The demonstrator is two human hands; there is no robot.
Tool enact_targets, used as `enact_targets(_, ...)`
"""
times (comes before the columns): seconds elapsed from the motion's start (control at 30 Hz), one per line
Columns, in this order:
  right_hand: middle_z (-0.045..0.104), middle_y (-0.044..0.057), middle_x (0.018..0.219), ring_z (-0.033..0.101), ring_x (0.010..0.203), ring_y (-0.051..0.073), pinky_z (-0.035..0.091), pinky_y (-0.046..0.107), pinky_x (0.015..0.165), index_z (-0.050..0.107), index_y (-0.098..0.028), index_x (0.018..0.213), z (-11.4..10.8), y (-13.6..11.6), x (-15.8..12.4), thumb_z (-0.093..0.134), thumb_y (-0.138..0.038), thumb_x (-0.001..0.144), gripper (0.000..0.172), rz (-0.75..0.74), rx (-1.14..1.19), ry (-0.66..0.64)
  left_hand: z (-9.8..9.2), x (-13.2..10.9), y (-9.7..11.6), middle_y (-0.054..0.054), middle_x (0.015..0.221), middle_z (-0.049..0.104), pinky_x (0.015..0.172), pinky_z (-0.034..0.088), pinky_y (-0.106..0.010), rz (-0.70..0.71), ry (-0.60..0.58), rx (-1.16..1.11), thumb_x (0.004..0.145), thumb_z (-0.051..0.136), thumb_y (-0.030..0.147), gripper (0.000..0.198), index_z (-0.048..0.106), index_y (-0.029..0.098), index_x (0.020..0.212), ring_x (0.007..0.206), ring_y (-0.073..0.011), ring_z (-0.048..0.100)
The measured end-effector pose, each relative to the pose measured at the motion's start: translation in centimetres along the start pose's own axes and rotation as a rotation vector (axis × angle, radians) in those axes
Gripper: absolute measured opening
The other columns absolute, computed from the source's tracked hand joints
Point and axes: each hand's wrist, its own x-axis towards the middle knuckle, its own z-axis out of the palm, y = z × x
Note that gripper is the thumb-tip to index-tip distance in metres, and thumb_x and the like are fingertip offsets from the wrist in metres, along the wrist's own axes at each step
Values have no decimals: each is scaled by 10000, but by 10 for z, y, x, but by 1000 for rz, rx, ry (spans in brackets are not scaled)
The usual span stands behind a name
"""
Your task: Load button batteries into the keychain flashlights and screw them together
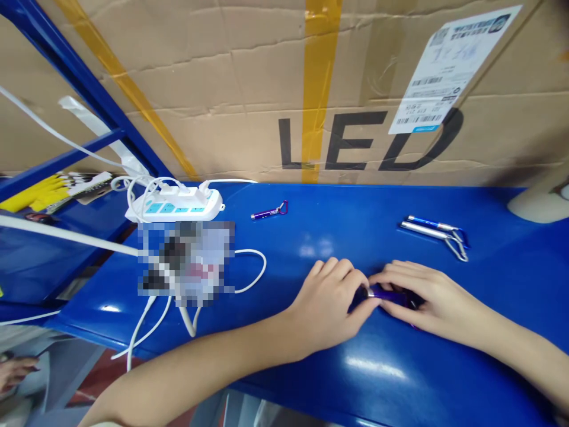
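Both hands meet over the blue table (306,243), at a slim purple keychain flashlight (387,295). My right hand (429,296) wraps round its purple body, hiding much of it. The thumb and fingers of my left hand (331,305) pinch the end with the silver tip; whether a separate part sits inside that grip is hidden. Behind my right hand lie a blue flashlight (429,223) and a silver flashlight (424,230), side by side, each with a carabiner clip. Another purple flashlight (265,213) with a clip rests farther back, left of the middle.
A white power strip (178,204) with plugged-in cables stands at the back left, beside a blurred-out object (204,261). A large cardboard box (249,89) walls off the back. Yellow gloves (40,193) lie far left. Another person's hand (15,373) shows at lower left.
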Motion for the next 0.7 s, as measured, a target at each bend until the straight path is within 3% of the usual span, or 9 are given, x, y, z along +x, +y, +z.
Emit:
enact_targets(0.27, 619, 34, 792, 603, 701, 145, 486, 260, 622, 579, -211, 1027, 3, 3, -1, 523, -327, 871, 202, -11, 11, 98, -1, 1, -1, -19, 875, 590, 741, 379, -309, -30, 56, -46, 883, 464, 307, 202, 587, 158, 823, 828, -156, 495)
enact_targets(0.4, 644, 32, 868, 628, 760, 155, 509, 264, 671, 583, -225, 1041, 3, 3, -2, 541, -311, 858, 206, -24, 1, 166, -2, 1, -1, -15, 847, 585, 736, 383, -308, -42, 63, -58, 885, 458, 308, 238, 591, 152, 764, 817, -148, 500)
enact_targets(0.7, 650, 41, 897, 636, 795, 180, 529, 280, 669, 606, -249, 1042, 2, 0, 0, 502, -309, 873, 207, -37, 0, 191, -8, 2, 3, -35, 862, 591, 752, 403, -317, -54, 53, -76, 876, 450, 289, 290, 608, 145, 679, 767, -138, 502)
